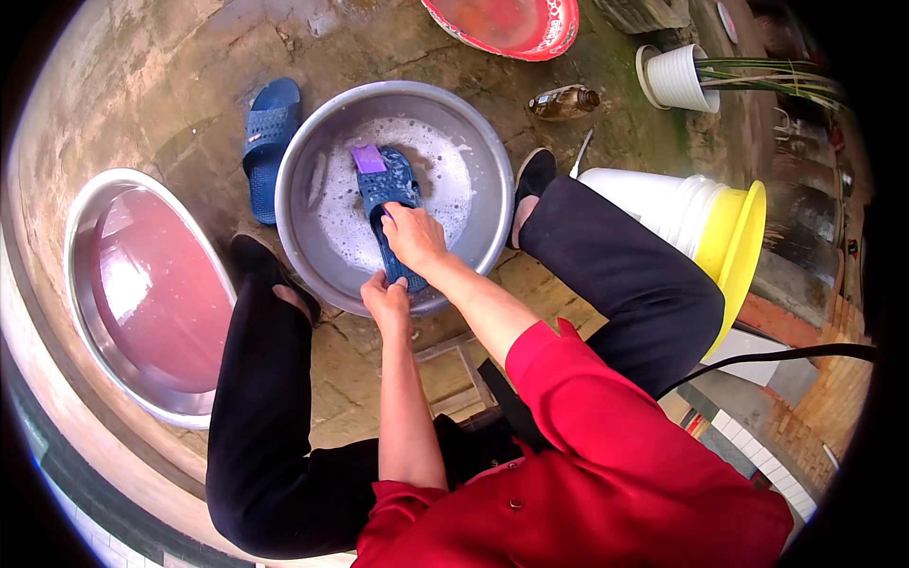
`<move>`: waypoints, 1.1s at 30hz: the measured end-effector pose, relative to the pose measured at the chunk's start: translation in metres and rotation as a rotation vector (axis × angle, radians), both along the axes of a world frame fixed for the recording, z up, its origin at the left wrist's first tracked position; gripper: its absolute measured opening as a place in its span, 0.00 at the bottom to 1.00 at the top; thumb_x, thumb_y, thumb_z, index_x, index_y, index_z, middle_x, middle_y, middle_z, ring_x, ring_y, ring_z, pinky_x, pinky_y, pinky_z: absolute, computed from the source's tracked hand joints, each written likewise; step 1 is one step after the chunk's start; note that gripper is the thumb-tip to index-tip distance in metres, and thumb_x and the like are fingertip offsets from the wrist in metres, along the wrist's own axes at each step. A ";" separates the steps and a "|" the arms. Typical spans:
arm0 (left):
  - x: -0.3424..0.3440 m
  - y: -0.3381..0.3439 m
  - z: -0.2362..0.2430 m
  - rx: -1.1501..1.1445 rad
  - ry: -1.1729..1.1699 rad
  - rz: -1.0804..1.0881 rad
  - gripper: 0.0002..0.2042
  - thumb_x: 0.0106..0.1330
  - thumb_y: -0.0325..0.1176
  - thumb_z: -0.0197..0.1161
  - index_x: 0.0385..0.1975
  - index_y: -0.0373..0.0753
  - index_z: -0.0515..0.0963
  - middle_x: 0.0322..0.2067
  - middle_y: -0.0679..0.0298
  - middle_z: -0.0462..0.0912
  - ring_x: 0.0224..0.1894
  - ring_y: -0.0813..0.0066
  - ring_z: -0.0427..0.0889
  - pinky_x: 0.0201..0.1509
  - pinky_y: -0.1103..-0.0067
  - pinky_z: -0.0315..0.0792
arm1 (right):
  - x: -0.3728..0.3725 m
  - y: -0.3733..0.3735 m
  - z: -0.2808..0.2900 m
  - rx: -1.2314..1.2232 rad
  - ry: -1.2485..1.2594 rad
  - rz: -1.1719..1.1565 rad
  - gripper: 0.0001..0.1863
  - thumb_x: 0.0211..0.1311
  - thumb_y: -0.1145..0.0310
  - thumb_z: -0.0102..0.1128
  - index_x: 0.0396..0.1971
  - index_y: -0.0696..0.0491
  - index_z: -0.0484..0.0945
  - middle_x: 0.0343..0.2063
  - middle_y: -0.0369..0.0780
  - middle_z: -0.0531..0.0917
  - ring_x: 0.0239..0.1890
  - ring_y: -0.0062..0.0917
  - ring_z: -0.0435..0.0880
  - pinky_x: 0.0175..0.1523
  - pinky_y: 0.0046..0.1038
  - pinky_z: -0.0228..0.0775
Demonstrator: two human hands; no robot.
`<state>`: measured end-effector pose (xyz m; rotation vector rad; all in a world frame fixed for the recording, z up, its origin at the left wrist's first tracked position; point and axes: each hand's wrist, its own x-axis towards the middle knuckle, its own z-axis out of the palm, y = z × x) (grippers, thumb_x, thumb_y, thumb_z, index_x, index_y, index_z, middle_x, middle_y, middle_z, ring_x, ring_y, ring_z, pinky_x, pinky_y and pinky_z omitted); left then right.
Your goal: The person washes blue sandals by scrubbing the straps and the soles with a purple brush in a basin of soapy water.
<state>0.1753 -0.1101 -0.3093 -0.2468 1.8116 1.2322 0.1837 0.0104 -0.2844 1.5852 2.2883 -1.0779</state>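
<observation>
Stone floor (161,114), two slippers (398,178), left hand (386,300) gripping one, right hand (415,237) one purple scrubber (368,159)

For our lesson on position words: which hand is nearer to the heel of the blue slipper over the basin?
Left. The left hand grips the edge of the heel; the right hand is farther up, over the slipper's middle, below its strap.
</observation>
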 end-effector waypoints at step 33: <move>0.016 0.011 0.014 0.042 -0.018 0.150 0.13 0.60 0.16 0.57 0.45 0.19 0.72 0.30 0.58 0.79 0.25 0.76 0.80 0.24 0.82 0.77 | 0.037 -0.007 0.038 -0.158 -0.160 0.009 0.29 0.65 0.63 0.51 0.67 0.40 0.61 0.30 0.53 0.83 0.36 0.52 0.82 0.44 0.51 0.72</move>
